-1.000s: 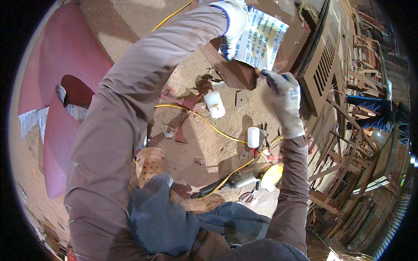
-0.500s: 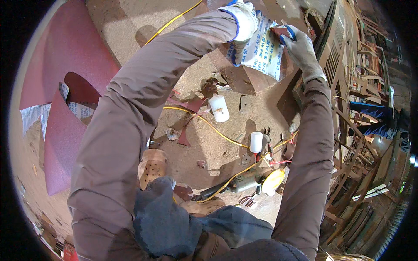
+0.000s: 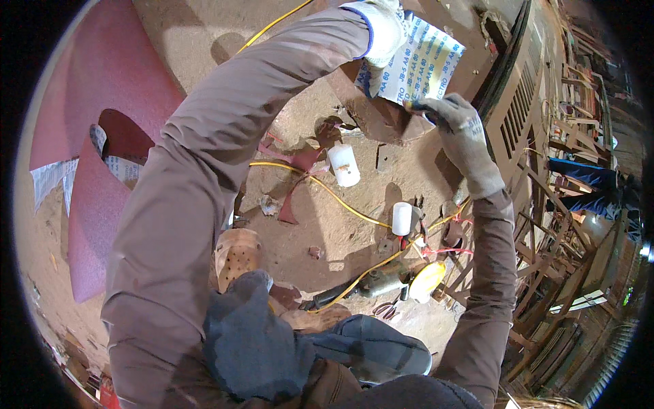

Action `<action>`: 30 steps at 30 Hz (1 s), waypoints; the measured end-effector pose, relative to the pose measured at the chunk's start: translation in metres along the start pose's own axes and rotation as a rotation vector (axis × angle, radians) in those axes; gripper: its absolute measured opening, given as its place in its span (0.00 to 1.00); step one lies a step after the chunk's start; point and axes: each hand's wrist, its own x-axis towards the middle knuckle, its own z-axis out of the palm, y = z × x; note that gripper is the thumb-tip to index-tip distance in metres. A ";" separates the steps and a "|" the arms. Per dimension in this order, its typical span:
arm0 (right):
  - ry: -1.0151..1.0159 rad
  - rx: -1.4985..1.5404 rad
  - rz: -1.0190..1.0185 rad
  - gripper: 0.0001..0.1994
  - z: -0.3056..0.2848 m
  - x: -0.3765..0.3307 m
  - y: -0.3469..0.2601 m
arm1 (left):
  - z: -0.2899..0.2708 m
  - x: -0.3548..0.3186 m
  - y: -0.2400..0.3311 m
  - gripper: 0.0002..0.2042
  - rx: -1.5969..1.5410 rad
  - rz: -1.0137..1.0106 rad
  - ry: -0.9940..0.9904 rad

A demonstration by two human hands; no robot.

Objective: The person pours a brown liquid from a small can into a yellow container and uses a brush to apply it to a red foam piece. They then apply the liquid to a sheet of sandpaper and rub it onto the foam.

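Both of my hands wear whitish work gloves. My left hand (image 3: 385, 34) grips the left side of a piece of sandpaper (image 3: 426, 61), whose pale printed backing faces up. Its fingers are closed on the sheet and partly hidden behind the sleeve and paper. My right hand (image 3: 458, 126) is bent at the sheet's lower edge, fingers closed in a pinch there; the fingertips are partly hidden. Under the sheet lies a brown board-like piece (image 3: 371, 112) on the ground.
A large curled reddish sandpaper sheet (image 3: 102, 75) stands at left. An angle grinder (image 3: 381, 281) with a yellow disc lies near my feet, beside pliers (image 3: 385, 310). White containers (image 3: 344, 165), a yellow cable (image 3: 334, 198) and sandpaper scraps (image 3: 293, 198) lie between. Wooden frames (image 3: 524, 109) crowd the right.
My right hand has moved from the sheet's upper right corner down to its lower edge. The folded corner now lies flat. My left hand has stayed nearly in place.
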 end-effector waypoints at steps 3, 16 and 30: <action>0.066 0.027 0.192 0.21 -0.017 -0.007 0.012 | -0.005 -0.004 -0.001 0.36 0.000 -0.004 -0.013; 0.290 -0.037 0.197 0.15 -0.008 -0.023 -0.008 | -0.014 -0.001 0.003 0.46 0.011 -0.009 -0.074; 0.155 -0.556 0.266 0.15 0.022 0.029 0.035 | -0.007 -0.002 0.000 0.36 -0.005 -0.001 0.049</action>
